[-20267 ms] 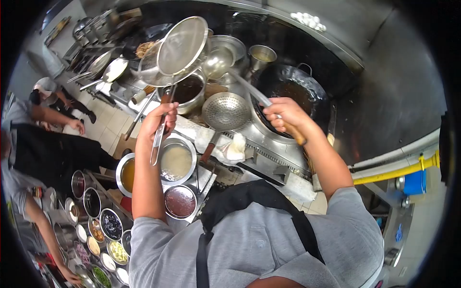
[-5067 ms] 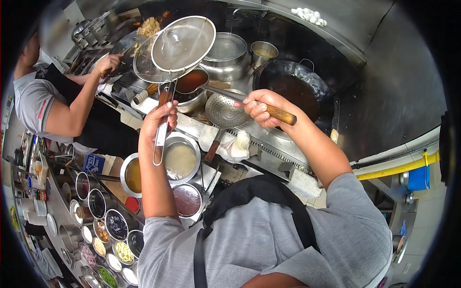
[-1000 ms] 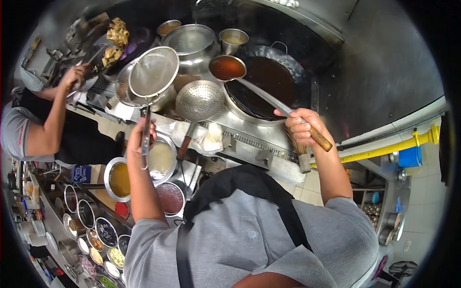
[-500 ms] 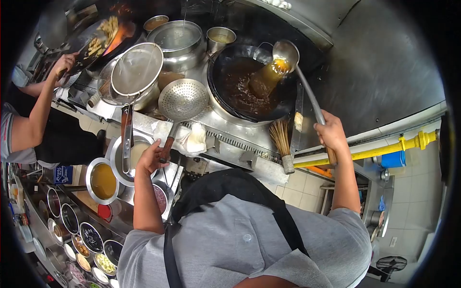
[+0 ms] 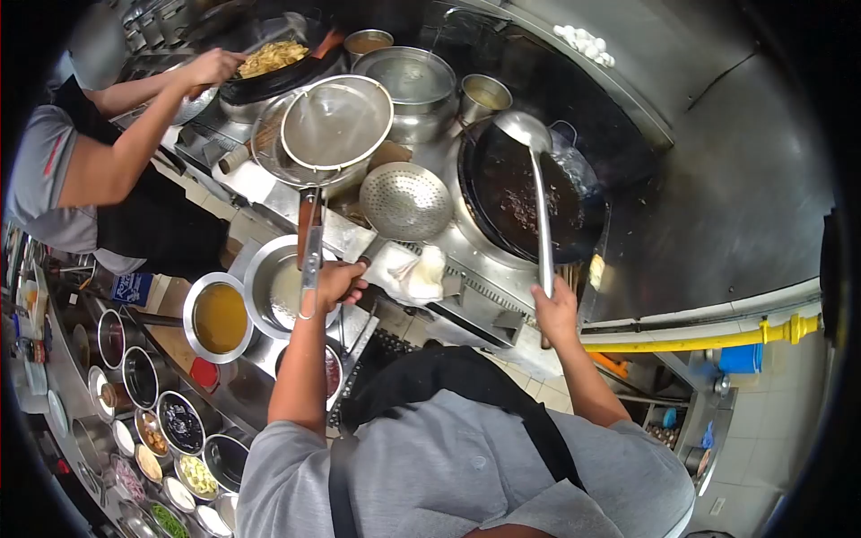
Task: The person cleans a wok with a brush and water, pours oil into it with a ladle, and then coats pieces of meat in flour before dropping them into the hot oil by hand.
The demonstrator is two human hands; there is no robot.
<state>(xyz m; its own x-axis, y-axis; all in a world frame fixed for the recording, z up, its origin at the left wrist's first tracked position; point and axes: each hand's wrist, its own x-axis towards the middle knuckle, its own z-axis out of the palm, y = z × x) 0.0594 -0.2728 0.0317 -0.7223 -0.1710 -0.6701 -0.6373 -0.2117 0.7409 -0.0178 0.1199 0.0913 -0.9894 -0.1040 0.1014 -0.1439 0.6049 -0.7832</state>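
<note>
My right hand point(image 5: 558, 311) is closed round the handle of a long metal ladle point(image 5: 544, 215). The ladle's bowl is over the far left side of a black wok point(image 5: 464, 193) holding dark brown liquid point(image 5: 529, 197) with bubbles on its surface. My left hand point(image 5: 338, 284) has its fingers curled at the dark handle of a perforated skimmer point(image 5: 405, 201), whose bowl rests on the stove left of the wok. Close by the left wrist hangs the looped handle end of a round mesh strainer point(image 5: 337, 123). A white cloth point(image 5: 417, 272) lies just right of the left hand.
A lidded pot point(image 5: 405, 76) and a small metal pot point(image 5: 485, 94) stand behind. Left are a bowl of yellow liquid point(image 5: 221, 318) and a pot of pale liquid point(image 5: 278, 291). A co-worker point(image 5: 108, 179) handles another wok point(image 5: 278, 81). A yellow pipe point(image 5: 708, 338) runs right.
The ladle was tipped, pouring brown liquid into the wok; the pouring has stopped and its bowl has moved left. My left hand has closed more round the skimmer handle. The view has shifted.
</note>
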